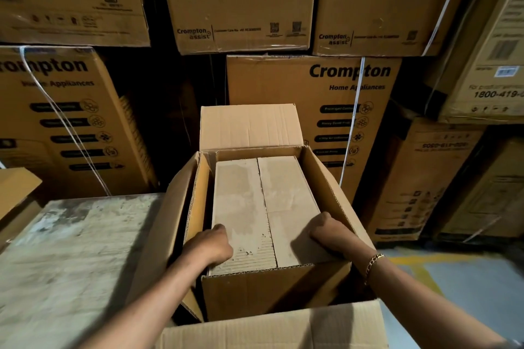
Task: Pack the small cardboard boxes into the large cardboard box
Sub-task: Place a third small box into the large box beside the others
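Two small boxes (241, 201) lie side by side inside the large box (255, 292), whose flaps stand open. The left hand (208, 244) curls over their left edge and the right hand (331, 231) grips the right edge (fingertips hidden down the sides)

The open large box (326, 178) is matt brown corrugated cardboard, with fluting bare along its cut edges. The small boxes (241, 207) in it are paler, dusty, scuffed cardboard. The bracelet (373, 262) at lower right is shiny yellow metal. Smooth white plastic straps (352, 122) bind the printed cardboard cartons (269, 82) behind.
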A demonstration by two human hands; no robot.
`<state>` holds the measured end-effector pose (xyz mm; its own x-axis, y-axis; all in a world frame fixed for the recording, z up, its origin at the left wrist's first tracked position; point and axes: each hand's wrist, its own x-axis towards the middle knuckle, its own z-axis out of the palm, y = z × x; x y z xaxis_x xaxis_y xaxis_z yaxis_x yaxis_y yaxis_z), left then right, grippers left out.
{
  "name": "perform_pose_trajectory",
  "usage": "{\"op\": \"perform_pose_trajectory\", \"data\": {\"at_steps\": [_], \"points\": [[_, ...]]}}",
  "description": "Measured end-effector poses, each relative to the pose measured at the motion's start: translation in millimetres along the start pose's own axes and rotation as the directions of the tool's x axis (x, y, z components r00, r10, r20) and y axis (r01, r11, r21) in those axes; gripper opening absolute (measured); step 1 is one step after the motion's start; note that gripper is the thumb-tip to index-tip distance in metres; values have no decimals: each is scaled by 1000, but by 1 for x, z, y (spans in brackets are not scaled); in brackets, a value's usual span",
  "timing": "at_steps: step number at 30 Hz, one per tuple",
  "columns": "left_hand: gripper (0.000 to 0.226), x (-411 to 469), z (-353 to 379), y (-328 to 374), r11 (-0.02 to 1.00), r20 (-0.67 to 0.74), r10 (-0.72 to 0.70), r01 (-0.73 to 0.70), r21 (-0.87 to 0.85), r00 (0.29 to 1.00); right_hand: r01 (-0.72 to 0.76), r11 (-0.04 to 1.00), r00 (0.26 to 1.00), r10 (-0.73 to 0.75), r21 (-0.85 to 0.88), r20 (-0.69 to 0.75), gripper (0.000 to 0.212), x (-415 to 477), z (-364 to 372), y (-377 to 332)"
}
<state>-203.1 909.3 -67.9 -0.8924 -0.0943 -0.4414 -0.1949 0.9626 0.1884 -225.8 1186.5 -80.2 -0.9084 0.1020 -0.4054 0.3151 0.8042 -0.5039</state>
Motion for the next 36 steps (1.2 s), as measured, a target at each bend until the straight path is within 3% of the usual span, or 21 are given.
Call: {"op": "perform_pose_trajectory", "data": {"at_steps": [3, 6, 9, 14, 18, 23, 26, 28, 31, 34, 36], "points": [[75, -5, -1, -6, 996, -46, 83, -84, -29, 996, 154, 963, 979, -178, -222, -96, 72, -13, 2, -21], [83, -2, 4, 2, 979, -122, 200, -204, -24, 972, 261, 924, 947, -301, -280, -111, 82, -16, 15, -41], [90, 1, 18, 26, 967, -141, 253, -253, 22, 957, 299, 908, 934, -341, -293, -103, 81, -16, 30, -56], [97, 3, 25, 42, 974, -185, 228, -225, 38, 956, 249, 894, 948, -304, -371, -96, 81, -14, 37, -62], [99, -11, 3, 48, 962, -296, 266, -271, 26, 917, 313, 820, 907, -408, -478, -107, 75, -20, 20, -72], [72, -43, -61, 12, 939, -419, 273, -334, -80, 866, 330, 762, 869, -476, -558, -136, 61, -25, -25, -67], [60, -48, -83, -37, 964, -415, 231, -266, -27, 880, 385, 745, 854, -511, -545, -95, 50, -30, -29, -58], [60, -42, -80, -63, 979, -381, 170, -113, 168, 909, 458, 723, 829, -557, -518, -44, 48, -35, -16, -58], [63, -28, -51, -78, 911, -261, 64, 50, 409, 963, 515, 650, 803, -594, -559, 49, 54, -35, 16, -66], [67, -15, -13, -74, 932, -221, 23, 59, 357, 975, 502, 553, 802, -584, -665, 120, 57, -34, 42, -75], [71, -9, 7, -75, 954, -266, 25, 57, 296, 964, 486, 535, 811, -572, -691, 127, 54, -35, 41, -78]]}}
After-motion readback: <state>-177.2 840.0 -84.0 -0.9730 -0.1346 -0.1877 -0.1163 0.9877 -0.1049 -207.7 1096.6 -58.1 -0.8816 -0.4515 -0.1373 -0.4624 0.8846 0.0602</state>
